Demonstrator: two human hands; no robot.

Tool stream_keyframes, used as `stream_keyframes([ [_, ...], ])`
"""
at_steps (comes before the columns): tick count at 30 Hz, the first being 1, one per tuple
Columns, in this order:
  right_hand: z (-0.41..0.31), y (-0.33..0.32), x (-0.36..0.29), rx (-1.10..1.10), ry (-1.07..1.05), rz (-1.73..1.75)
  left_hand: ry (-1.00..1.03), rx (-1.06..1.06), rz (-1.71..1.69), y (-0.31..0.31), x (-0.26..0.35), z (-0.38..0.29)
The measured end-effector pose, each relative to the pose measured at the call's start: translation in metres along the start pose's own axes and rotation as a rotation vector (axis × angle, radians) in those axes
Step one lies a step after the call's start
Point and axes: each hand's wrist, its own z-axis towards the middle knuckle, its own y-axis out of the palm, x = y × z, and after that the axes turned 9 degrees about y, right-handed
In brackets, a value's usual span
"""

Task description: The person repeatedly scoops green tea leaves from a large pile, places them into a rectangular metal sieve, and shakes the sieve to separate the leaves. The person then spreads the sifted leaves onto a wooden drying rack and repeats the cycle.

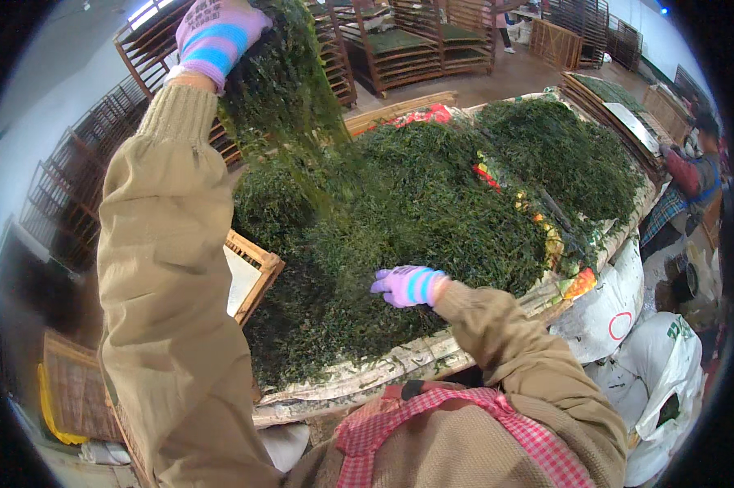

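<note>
My left hand (pixel 220 36), in a lilac and blue striped glove, is raised at the upper left and grips a hanging bundle of dark green leafy material (pixel 281 79). The strands trail down to a broad heap of green leaves (pixel 422 201) on a cloth-covered table (pixel 367 378). Over the near part of the heap is my right hand (pixel 406 285), in a matching glove, its fingers a little apart and no clear hold on anything. A wooden-framed tray (pixel 260 271) shows beside my left sleeve, at the heap's left edge.
Large white sacks (pixel 654 360) stand along the table's right side. A person (pixel 690 177) works at stacked trays (pixel 617 122) at the far right. Wooden racks (pixel 403 43) loaded with trays stand behind the table, with more racks (pixel 68 177) on the left. A wooden crate (pixel 80 390) sits lower left.
</note>
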Motion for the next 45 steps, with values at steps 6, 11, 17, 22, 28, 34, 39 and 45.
stream_keyframes([
  [6, -0.072, -0.150, 0.021, 0.808, -0.291, 0.561, -0.030, -0.014, -0.132, 0.013, -0.018, 0.005],
  [11, 0.021, -0.206, 0.014, 0.759, -0.134, 0.796, -0.060, -0.013, -0.218, 0.017, -0.018, 0.008],
  [17, 0.050, -0.129, -0.020, 0.024, -0.748, 1.391, -0.167, -0.009, -0.038, 0.020, 0.008, -0.020],
  [22, -0.003, -0.078, -0.009, -0.083, -0.219, 1.658, -0.424, -0.191, -0.070, 0.051, 0.010, -0.060],
  [28, -0.037, -0.094, 0.028, 0.050, 0.189, 1.760, -0.301, -0.818, -0.177, 0.123, 0.027, -0.183],
  [34, -0.005, -0.177, 0.009, 0.291, 0.301, 1.501, -0.400, -0.900, -0.544, 0.198, 0.106, -0.304],
  [39, -0.024, -0.305, -0.026, 0.467, 0.140, 1.439, -0.487, -0.853, -0.350, 0.212, 0.094, -0.346],
  [45, -0.050, -0.374, -0.057, 0.621, 0.108, 1.158, -0.401, -1.277, -0.299, 0.168, 0.099, -0.335],
])
